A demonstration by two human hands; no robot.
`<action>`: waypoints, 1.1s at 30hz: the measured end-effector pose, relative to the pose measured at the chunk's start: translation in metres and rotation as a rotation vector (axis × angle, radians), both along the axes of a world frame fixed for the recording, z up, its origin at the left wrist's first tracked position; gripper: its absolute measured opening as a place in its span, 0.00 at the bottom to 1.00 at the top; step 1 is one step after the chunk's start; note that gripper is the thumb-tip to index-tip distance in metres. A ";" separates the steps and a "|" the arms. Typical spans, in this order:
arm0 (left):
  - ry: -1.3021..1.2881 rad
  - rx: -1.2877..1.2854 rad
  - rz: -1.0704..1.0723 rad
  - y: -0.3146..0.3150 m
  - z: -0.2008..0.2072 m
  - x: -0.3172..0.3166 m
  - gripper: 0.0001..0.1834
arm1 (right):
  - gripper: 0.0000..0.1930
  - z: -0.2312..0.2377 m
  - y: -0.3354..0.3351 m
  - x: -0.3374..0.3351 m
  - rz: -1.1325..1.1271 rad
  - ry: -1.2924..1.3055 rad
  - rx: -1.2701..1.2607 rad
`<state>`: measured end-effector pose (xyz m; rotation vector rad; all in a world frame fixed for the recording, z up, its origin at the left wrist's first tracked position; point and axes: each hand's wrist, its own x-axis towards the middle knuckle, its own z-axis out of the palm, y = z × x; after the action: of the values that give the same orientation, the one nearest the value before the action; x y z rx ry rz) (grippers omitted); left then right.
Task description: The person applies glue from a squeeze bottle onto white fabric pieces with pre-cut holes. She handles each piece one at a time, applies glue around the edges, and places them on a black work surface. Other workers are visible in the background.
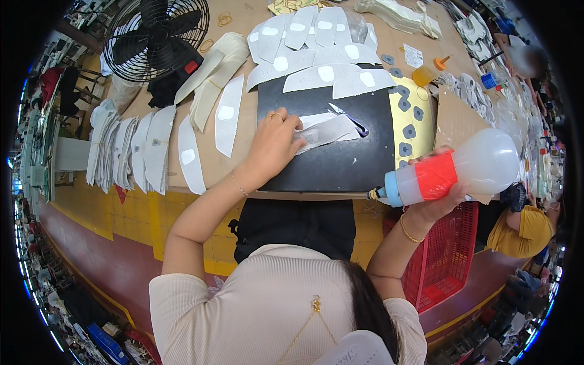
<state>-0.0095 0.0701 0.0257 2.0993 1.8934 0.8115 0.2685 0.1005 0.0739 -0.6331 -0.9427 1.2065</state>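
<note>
A black mat (340,164) lies at the table's front edge, with a stack of flat white cut pieces (328,131) on it. My left hand (278,140) is bent over the left end of this stack, its thumb and fingers holding the top white piece there. On the stack's right end rest small thread snips (350,117) with dark blue handles. My right hand (441,194) is wrapped round a translucent squeeze bottle (486,161) with red tape and a light blue cap. The bottle is tilted nearly sideways, its nozzle pointing left beyond the mat's right edge.
More white pieces (325,73) with pale patches overlap behind the mat. Bundled pieces (131,149) and a black fan (157,36) stand left. A yellow sheet with grey patches (409,131) and an amber bottle (427,73) lie right. Below is a red basket (441,261).
</note>
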 end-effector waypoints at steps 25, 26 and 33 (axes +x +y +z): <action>-1.295 -0.880 -0.187 -0.023 0.081 0.010 0.26 | 0.39 0.018 -0.005 -0.042 -0.191 -0.394 0.338; -1.278 -0.892 -0.194 -0.023 0.082 0.010 0.27 | 0.38 0.024 -0.005 -0.049 -0.196 -0.385 0.344; -1.337 -0.837 -0.232 -0.030 0.089 0.015 0.30 | 0.45 0.016 -0.002 -0.035 -0.305 -0.582 0.366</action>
<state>0.0057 0.0403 0.1151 0.7885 0.9110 0.8023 0.2331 0.0984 0.0896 -0.8121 -1.4505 0.5561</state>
